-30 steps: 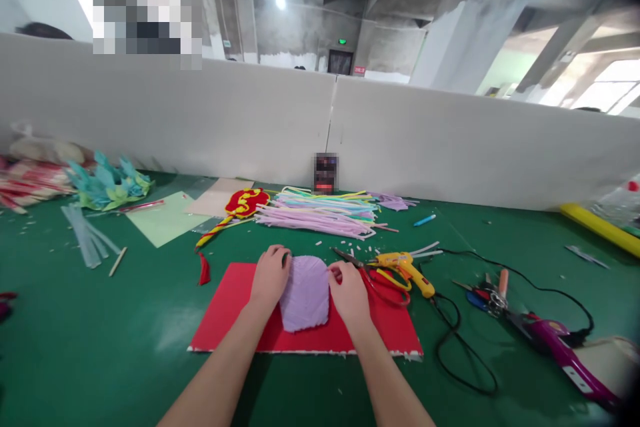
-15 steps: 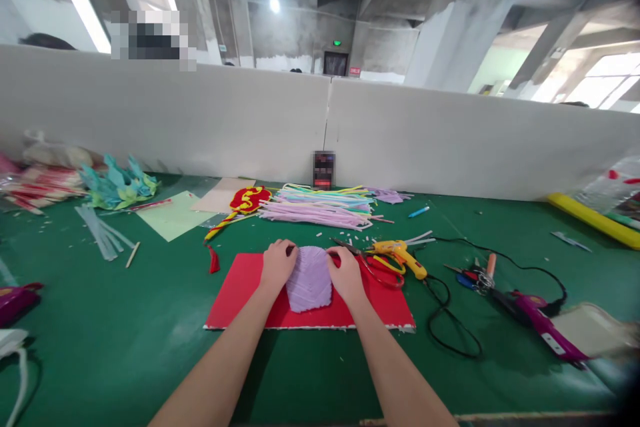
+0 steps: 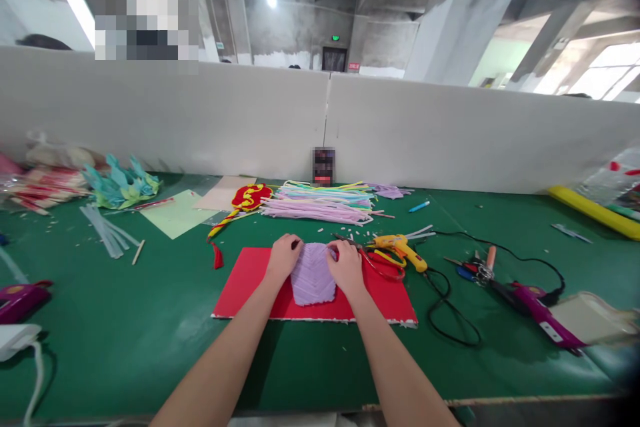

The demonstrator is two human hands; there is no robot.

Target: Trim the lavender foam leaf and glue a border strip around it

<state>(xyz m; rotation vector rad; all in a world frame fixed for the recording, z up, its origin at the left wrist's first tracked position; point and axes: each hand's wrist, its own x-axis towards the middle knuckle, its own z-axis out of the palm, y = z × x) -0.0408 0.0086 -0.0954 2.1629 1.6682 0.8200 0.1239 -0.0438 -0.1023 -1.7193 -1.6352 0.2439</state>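
Lilac panel point(image 3: 314, 277) is laid near the middle of the red board point(image 3: 245, 280), on the green worktop point(image 3: 150, 333). Its face is judged mostly done: fully covered in ribbed, slanting rows, though the lower edge is left ragged. Plenty of loose sticks point(image 3: 320, 210) are left unused behind; what remains cannot be told. Both forearms are stretched forward, wrists low. Panel's upper left edge is held by the left hand point(image 3: 284, 259), upper right by the right hand point(image 3: 347, 268); fingers are narrow, curled, tips partly hidden.
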